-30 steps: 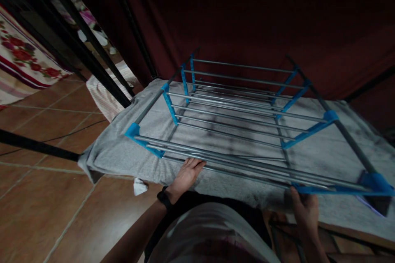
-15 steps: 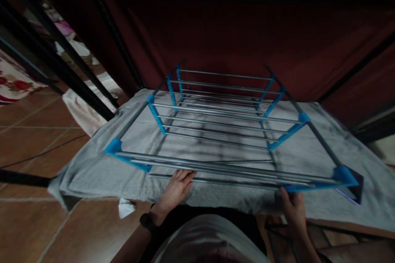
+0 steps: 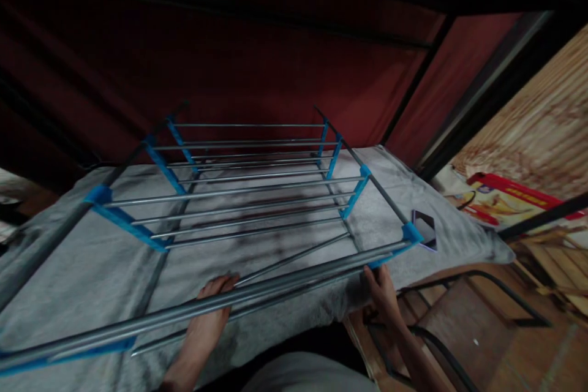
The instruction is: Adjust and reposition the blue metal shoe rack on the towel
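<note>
L hand (image 3: 212, 303) lies spread under the shoe rack (image 3: 239, 196) rods, R hand (image 3: 381, 285) pinching its near rail, rack sitting on grey blanket (image 3: 82, 275) w/ phone (image 3: 425, 228) beside.

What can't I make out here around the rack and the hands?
Head view only:
- Left hand: fingertips hidden under the rack rods; grip unclear.
- Right hand: palm side hidden.
- Rack's near left corner: cut off by the frame edge.
- Phone: screen too small.

Phone (image 3: 424, 228) on grey cloth (image 3: 82, 269), chair (image 3: 459, 318) nearby
</note>
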The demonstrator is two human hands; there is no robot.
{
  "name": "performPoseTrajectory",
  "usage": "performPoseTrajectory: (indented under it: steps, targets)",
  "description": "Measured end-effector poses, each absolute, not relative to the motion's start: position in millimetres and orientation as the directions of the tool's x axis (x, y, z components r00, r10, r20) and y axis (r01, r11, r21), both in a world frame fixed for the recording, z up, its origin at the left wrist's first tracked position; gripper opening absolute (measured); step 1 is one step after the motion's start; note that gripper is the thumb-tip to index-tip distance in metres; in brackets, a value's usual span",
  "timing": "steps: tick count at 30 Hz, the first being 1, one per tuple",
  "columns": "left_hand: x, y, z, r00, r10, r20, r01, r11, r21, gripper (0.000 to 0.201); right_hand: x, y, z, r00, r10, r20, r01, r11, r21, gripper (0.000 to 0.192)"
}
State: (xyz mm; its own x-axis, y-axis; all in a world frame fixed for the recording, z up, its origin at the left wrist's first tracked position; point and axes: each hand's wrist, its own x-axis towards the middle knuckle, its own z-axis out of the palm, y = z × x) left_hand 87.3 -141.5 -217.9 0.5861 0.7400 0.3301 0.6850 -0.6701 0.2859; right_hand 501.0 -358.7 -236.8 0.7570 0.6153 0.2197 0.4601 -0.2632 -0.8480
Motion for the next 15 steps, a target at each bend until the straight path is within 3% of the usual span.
performPoseTrajectory:
  steps: [6, 11, 15]
  targets:
    - [75.2, -131.3, -218.2, 0.642, 0.709, 0.291, 0.593, -0.700, 0.398, 0.036, 502.8, -360.7, -234.9, 0.785, 0.592, 0.184, 0.432, -0.310, -0.847, 0.040]
    - [62.9, -142.1, -210.3, 0.660, 0.717, 0.224, 0.576, -0.675, 0.461, 0.036, 494.7, -385.3, -241.8, 0.856, 0.501, 0.129, 0.315, -0.307, -0.898, 0.052]
    - [82.7, -134.6, -204.5, 0.578, 0.764, 0.285, 0.622, -0.639, 0.452, 0.033, 510.1, -408.0, -245.7, 0.880, 0.462, 0.111, 0.285, -0.325, -0.902, 0.053]
